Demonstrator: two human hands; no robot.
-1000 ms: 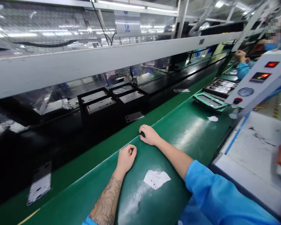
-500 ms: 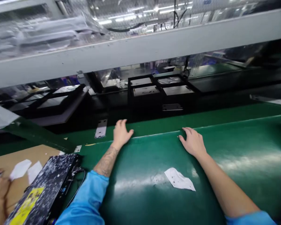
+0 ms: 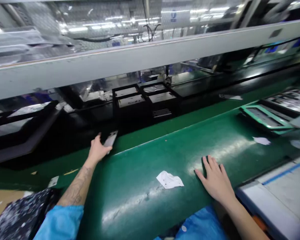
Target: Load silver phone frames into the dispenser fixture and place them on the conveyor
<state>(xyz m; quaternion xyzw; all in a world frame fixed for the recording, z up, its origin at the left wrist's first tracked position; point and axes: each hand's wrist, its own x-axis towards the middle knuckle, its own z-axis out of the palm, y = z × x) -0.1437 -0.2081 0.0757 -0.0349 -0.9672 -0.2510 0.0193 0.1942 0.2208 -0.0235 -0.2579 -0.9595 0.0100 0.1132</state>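
Observation:
My left hand (image 3: 98,150) is at the far edge of the green bench, with a thin silver plate (image 3: 112,138) between its thumb and fingers. The plate is flat and oblong, with dark holes near its upper end, and it tilts to the right. Over the green mat (image 3: 140,203) my right hand (image 3: 216,180) has its fingers spread, holding nothing. Left of that hand lies a crumpled white paper (image 3: 170,180) with small dark specks.
Black trays with pale panels (image 3: 132,100) stand on the dark belt behind the bench, near another flat plate (image 3: 162,112). A green-rimmed frame (image 3: 266,117) lies at right. At lower left is a speckled black box (image 3: 20,210). A white beam (image 3: 140,60) crosses above.
My left hand has moved left and taken hold of the silver plate. My right hand has drawn back toward me, fingers spread. The view has swung right, showing the frame at right.

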